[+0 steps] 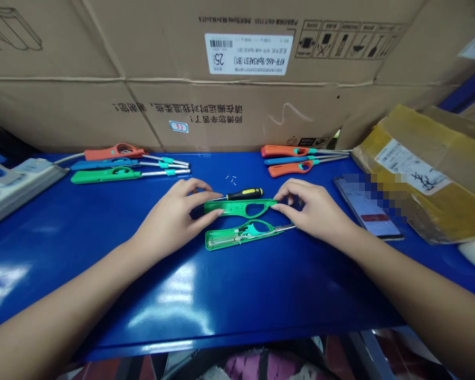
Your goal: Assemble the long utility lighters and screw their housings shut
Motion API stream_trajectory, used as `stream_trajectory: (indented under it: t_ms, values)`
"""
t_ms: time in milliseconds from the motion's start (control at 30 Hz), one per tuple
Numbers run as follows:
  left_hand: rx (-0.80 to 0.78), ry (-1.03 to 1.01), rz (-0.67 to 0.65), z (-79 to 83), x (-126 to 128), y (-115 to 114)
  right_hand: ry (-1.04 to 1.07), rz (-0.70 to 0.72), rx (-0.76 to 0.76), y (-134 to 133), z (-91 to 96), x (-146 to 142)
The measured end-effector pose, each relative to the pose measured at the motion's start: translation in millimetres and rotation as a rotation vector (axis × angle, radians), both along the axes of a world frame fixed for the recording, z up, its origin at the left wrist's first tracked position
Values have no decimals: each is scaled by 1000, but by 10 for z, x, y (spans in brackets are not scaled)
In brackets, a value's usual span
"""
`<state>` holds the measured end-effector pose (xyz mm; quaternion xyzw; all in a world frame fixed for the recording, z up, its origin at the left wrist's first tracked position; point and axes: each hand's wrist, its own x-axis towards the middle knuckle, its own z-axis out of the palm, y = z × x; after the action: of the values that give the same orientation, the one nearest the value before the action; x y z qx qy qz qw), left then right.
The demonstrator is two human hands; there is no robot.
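Between my two hands is a green lighter casing half, lying level just above or on the blue table. My left hand pinches its wide end, and the fingertips of my right hand pinch its narrow end. Nearer to me lies the other half of the green lighter, its inside facing up with the trigger, fuel tank and wires showing and a metal tube pointing right. Just behind the casing half rests a black and yellow screwdriver, its shaft partly hidden by my left fingers. Several tiny screws lie beyond it.
Three lighters lie at the back left beside a white power strip. Three more lighters are at the back right. A phone and a yellow-taped carton stand right. A large cardboard box walls the back.
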<state>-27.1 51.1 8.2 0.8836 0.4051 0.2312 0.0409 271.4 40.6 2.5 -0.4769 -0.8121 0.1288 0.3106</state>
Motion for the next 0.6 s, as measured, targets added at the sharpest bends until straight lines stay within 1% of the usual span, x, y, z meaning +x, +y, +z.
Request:
stream_trajectory:
  t_ms: [167,233,300,400,500,600]
  values:
    - [0,-23,-40,11,20,-12,4,36,218,-48,68,-11]
    - [-9,-27,-39,6,27,-12,-15,52,272,-66,85,-19]
    - [-11,-25,-54,9,34,-17,-34,53,295,-80,101,-25]
    - [15,-40,-97,34,38,-40,-28,45,252,-94,128,-34]
    - [106,-46,-119,82,31,-84,-15,68,102,-116,152,-59]
    - [235,8,-132,138,33,-150,1,83,-24,-157,175,-100]
